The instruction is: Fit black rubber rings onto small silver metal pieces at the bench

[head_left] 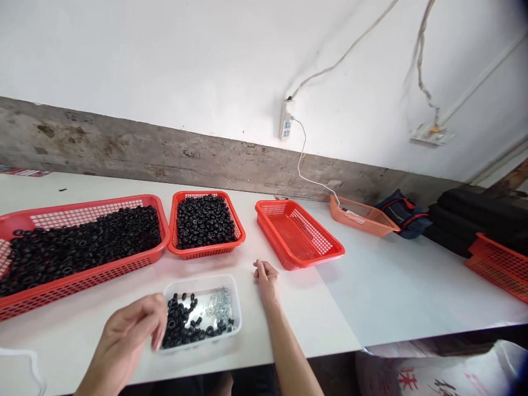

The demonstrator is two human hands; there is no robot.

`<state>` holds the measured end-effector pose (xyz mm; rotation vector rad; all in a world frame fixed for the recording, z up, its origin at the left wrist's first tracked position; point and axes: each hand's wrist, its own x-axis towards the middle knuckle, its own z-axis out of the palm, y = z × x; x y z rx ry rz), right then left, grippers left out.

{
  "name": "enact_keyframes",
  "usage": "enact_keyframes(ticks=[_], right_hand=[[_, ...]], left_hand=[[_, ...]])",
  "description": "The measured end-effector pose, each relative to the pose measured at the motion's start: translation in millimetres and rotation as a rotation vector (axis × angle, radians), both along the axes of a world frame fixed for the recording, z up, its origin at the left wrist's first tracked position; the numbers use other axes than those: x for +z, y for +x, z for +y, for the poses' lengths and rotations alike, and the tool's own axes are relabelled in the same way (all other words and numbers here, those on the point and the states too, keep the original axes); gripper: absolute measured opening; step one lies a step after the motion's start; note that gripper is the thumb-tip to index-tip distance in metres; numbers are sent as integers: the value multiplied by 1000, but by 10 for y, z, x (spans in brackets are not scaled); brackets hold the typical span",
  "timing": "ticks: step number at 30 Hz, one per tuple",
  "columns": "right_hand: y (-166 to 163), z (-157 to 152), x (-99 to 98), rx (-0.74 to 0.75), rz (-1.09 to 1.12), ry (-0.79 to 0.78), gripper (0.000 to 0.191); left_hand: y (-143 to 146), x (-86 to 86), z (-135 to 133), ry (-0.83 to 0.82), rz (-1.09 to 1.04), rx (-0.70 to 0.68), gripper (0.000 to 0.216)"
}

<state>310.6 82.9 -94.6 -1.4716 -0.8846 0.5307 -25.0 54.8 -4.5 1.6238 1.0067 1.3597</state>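
Note:
My left hand (127, 330) hangs at the left rim of a clear plastic tub (202, 279), its fingers bunched and their tips hidden. The tub holds black rubber rings (179, 322) and a small heap of silvery metal parts (220, 303), possibly washers. My right hand (266, 278) rests on the white table (297, 308) to the right of the tub, fingers curled, holding nothing visible. Beyond the tub, a large red plastic basket (82, 204) and a smaller red basket (202, 195) are both filled with black rubber rings.
A third red basket (297, 234) stands to the right with no rings in it. Farther right are an orange basket (363, 217), a dark bag (404, 214), black cases (466, 220) and stacked red baskets (499, 267). A wall socket strip (286, 120) trails a white cable.

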Motion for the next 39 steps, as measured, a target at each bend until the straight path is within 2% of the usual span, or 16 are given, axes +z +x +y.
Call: enact_keyframes(ticks=[2,5,6,10,14,19,22,25,28,30,33,36,39], right_hand=[[-1,-8,9,-2,-4,1,48],[-3,-13,21,-7,-8,6,48],[-3,-13,22,-8,-10,8,48],[0,-9,15,-12,-19,9,48],[9,-11,-4,-12,-21,0,48],[16,-12,-16,-14,-19,-12,48],[14,-12,-14,-17,-22,-14,48],[13,-10,-15,-19,-26,-12,48],[14,-7,-16,-21,-30,-11,49],[15,-7,-13,-22,-31,-12,49],[12,-7,-3,-24,-31,-16,47],[2,-9,13,-29,-26,-21,46],[-10,-19,33,-39,-13,-19,47]], left_hand=[[46,-119,134,-50,-17,12,38],[130,-336,298,-137,-97,266,46],[156,-401,338,-166,-108,302,45],[222,-544,442,-237,-83,250,30],[235,-560,515,-292,-98,239,28],[306,-525,601,-277,-19,144,18],[405,-424,686,-259,73,42,18],[499,-308,820,-236,251,-120,26],[563,-284,979,-212,353,-210,37],[587,-340,1072,-196,334,-201,44],[588,-481,1159,-183,286,-117,53],[558,-596,1184,-169,308,-5,51],[537,-644,1177,-146,353,43,51]])
